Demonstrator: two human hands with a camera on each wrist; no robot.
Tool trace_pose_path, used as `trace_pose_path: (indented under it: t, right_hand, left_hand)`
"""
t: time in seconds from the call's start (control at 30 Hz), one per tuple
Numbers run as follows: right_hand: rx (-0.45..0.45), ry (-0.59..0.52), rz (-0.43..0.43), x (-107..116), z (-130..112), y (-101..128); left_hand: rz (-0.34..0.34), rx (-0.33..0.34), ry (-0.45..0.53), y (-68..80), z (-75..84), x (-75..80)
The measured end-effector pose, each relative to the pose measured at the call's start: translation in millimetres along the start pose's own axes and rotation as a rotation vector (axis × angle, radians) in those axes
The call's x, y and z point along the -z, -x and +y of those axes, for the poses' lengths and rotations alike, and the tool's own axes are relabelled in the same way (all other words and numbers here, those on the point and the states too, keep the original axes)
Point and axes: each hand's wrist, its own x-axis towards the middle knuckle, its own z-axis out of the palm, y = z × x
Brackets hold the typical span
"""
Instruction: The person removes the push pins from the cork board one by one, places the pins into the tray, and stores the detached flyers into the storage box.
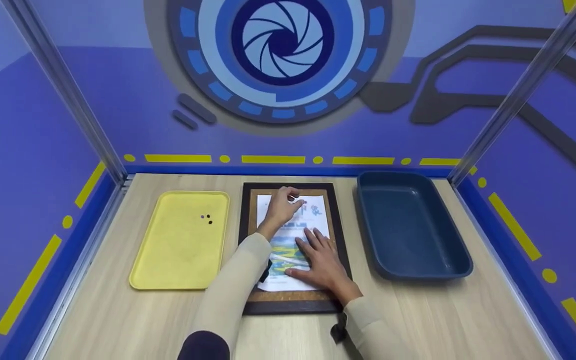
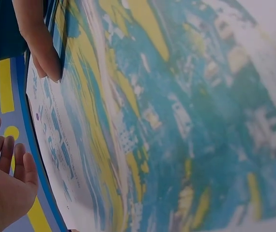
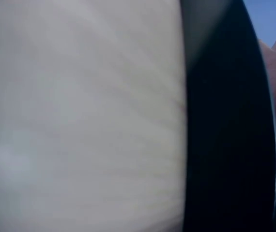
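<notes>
Apparently mid-tacking, a half-curled, seemingly empty left hand point(image 1: 281, 207) likely needed a tack point(image 1: 210, 222) next while the flat right hand point(image 1: 323, 261) steadied paper point(image 1: 288, 285).

From the head camera, set high behind the fingers, we look forward and down over the left hand point(image 1: 279, 211) and right hand point(image 1: 322, 264) to the patterned wall point(image 1: 133, 100) beyond the fingertips. From the left wrist, we face low across the printed sheet point(image 2: 176, 121), very near and turned sideways, towards the left fingers at the picture's left edge; head and left wrist views share this sheet and both hands. From the right wrist, we are close behind the fingers, beside a dark frame edge point(image 3: 230, 135) and blurred tabletop point(image 3: 80, 121), both also in the head view.
</notes>
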Motion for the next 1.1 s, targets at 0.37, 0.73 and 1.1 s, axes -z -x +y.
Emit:
trace_pose_path:
  t: [0.37,0.73,1.1]
  right_hand:
    - [0.009,0.007,0.008,-1,1,1]
    - [0.023,-0.011,0.013,-1,0,1]
    - [0.015,0.006,0.009,-2,0,1]
  left_hand:
    - [-0.005,0.009,-0.046,2.8,-4.7,-3.2]
    - [0.012,-0.012,-0.16,-2.5,-7.2,-11.7]
    - [-0.056,0.0,-0.189,-15.1,-10.6,-15.6]
